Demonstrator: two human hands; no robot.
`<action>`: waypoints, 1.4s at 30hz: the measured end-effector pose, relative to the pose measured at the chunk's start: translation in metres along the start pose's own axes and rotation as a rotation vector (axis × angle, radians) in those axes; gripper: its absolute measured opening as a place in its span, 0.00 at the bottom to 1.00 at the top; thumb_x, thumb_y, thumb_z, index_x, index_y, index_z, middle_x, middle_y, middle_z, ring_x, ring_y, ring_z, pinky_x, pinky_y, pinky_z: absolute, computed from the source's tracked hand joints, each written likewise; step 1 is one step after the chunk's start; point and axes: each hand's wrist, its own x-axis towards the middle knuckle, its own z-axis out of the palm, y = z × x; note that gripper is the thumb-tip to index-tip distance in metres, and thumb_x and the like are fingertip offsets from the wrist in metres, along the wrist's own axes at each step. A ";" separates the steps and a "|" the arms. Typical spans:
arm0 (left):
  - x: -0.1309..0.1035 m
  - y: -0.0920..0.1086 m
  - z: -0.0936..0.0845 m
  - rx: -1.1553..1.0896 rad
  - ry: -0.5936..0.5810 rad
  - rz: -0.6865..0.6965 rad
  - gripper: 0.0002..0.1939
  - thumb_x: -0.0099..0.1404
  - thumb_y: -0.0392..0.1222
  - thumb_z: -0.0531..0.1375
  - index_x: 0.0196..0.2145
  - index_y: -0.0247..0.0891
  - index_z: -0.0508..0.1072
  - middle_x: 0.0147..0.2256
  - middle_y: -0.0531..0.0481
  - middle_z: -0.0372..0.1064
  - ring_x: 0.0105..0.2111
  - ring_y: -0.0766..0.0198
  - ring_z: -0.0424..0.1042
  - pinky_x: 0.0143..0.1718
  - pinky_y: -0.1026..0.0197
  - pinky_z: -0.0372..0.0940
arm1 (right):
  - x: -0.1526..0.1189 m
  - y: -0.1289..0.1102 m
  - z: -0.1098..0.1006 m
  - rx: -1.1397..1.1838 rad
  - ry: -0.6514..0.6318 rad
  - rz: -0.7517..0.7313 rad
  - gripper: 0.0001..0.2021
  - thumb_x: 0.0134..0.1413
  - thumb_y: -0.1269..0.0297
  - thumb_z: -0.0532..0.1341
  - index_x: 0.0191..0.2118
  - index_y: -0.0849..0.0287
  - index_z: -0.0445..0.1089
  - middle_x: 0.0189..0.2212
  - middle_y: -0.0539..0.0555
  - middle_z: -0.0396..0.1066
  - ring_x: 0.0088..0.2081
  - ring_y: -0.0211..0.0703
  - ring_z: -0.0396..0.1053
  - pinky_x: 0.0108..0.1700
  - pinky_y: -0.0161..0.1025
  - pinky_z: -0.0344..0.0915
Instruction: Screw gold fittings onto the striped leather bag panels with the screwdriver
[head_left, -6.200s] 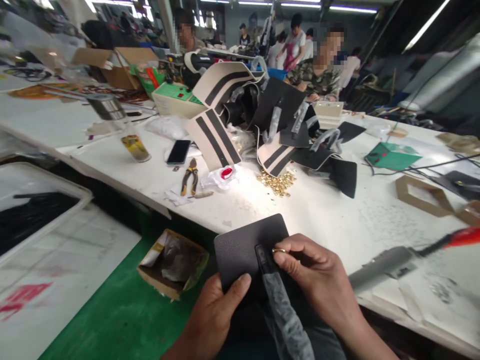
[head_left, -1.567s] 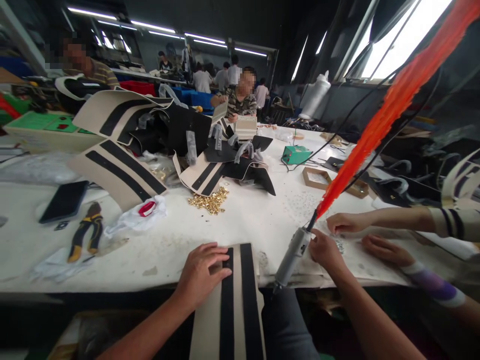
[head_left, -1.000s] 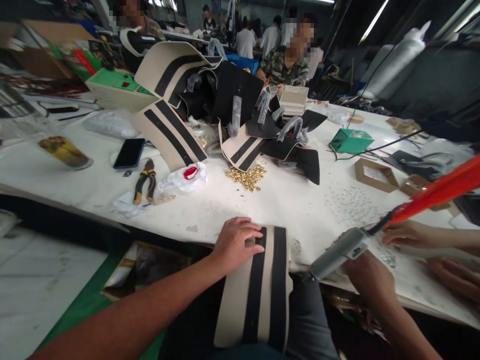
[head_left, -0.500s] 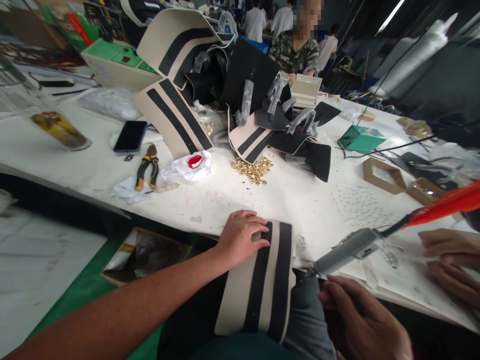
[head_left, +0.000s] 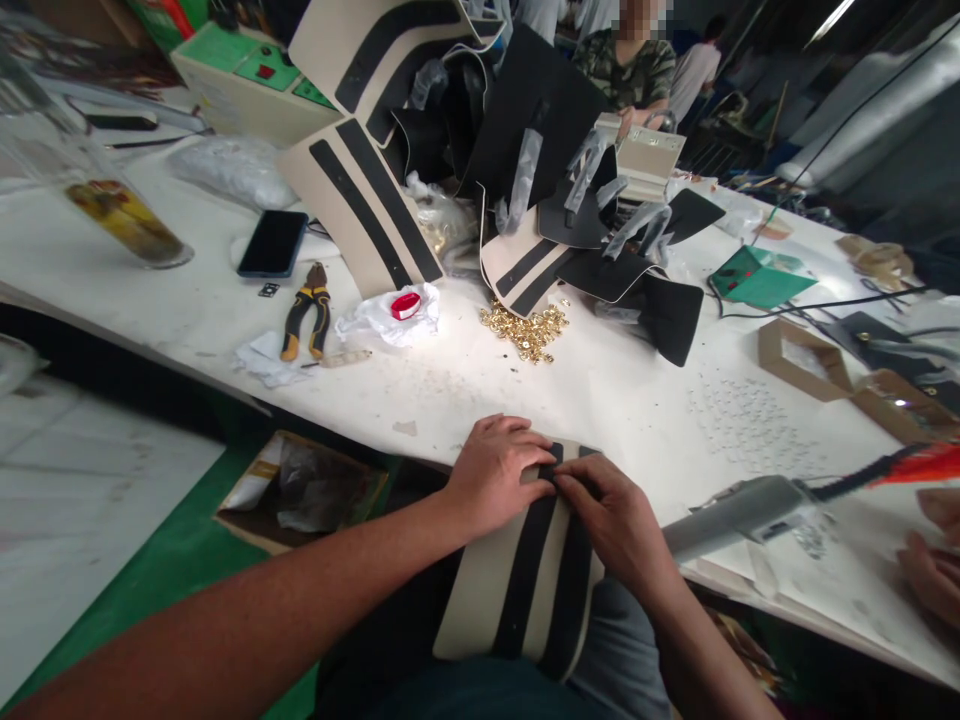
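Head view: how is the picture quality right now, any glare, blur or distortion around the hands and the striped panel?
Head view: the left hand, right hand and striped panel are sharp and evenly lit; bright light washes out the white table beside the gold rivets; wide-angle distortion bends the table edge; the grey tool and orange hose at right are soft.
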 end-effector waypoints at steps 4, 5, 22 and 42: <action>0.000 -0.001 0.000 0.010 0.005 0.013 0.14 0.62 0.45 0.76 0.45 0.46 0.84 0.52 0.56 0.83 0.61 0.49 0.72 0.64 0.40 0.60 | 0.004 0.002 0.003 -0.010 -0.028 -0.002 0.09 0.67 0.58 0.61 0.40 0.51 0.80 0.40 0.53 0.77 0.44 0.50 0.74 0.49 0.46 0.66; 0.000 -0.001 0.000 0.011 0.005 0.015 0.14 0.62 0.45 0.76 0.45 0.46 0.83 0.52 0.56 0.83 0.61 0.49 0.72 0.64 0.40 0.60 | 0.005 0.002 0.004 -0.011 -0.028 0.004 0.09 0.67 0.58 0.62 0.40 0.51 0.80 0.40 0.53 0.77 0.44 0.51 0.75 0.50 0.46 0.66; 0.001 0.000 0.000 0.017 -0.002 0.006 0.16 0.61 0.45 0.77 0.46 0.46 0.84 0.52 0.54 0.83 0.61 0.47 0.73 0.63 0.39 0.61 | 0.017 -0.008 0.003 0.060 -0.044 0.227 0.11 0.60 0.52 0.64 0.35 0.53 0.78 0.31 0.49 0.78 0.35 0.48 0.73 0.39 0.42 0.65; -0.001 -0.002 0.004 0.023 0.035 0.023 0.15 0.57 0.43 0.79 0.43 0.46 0.85 0.52 0.54 0.84 0.59 0.46 0.75 0.62 0.37 0.64 | -0.072 0.039 -0.041 0.001 0.517 0.576 0.35 0.46 0.34 0.70 0.50 0.59 0.79 0.47 0.63 0.82 0.56 0.72 0.75 0.59 0.60 0.66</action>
